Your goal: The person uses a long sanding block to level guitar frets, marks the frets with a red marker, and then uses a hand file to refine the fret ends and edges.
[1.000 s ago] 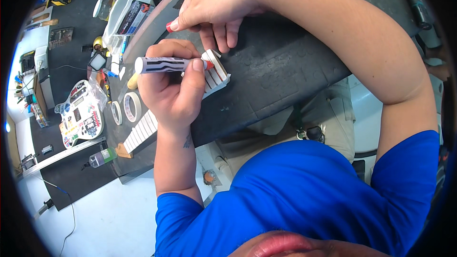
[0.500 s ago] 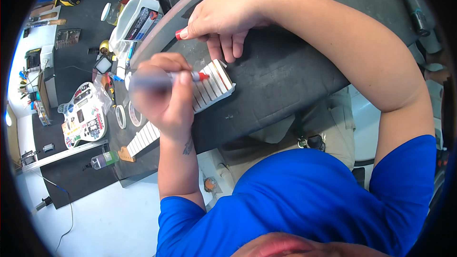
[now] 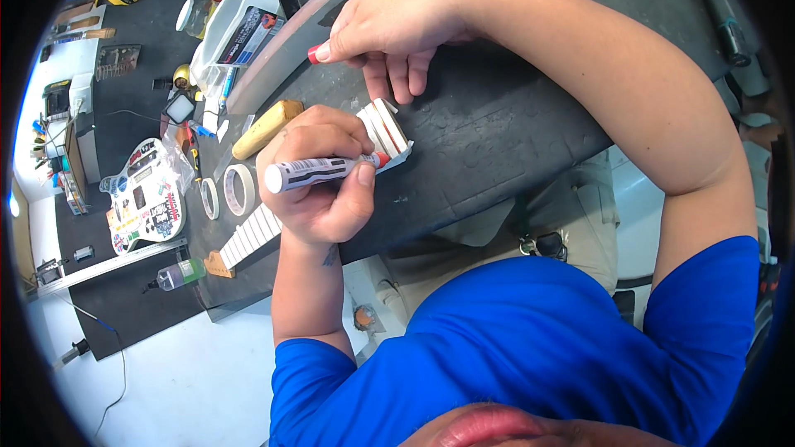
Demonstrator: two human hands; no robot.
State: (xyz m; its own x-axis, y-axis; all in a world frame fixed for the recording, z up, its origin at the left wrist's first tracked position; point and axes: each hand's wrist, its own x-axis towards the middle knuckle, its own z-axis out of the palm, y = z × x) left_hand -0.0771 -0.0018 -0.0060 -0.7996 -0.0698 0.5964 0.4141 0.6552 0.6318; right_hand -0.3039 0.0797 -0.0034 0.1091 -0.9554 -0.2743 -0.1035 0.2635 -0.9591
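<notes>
My left hand (image 3: 323, 186) is closed on a white marker (image 3: 294, 174) with black markings. The red tip of this marker is over a long guitar neck (image 3: 248, 236) on the bench, whose light fingerboard is crossed by several strips. The hand hides the neck's middle section. A red cap (image 3: 315, 52) sits pinched between the thumb and index finger of my right hand (image 3: 381, 37). That hand's other fingers hang loosely just beyond the neck's upper end (image 3: 383, 126).
The dark bench (image 3: 489, 116) holds a yellow wooden block (image 3: 267, 127), tape rolls (image 3: 242, 167), a sticker-covered white guitar body (image 3: 145, 194), a plastic tub (image 3: 236, 25), a spray bottle (image 3: 180, 275) and assorted tools. A grey curved strip (image 3: 306, 12) lies behind my hands. A black-teal tool (image 3: 729, 29) is at upper right.
My left hand and the marker have shifted down and right along the neck, and the yellow block shows more fully. My right hand has barely moved, still holding the cap.
</notes>
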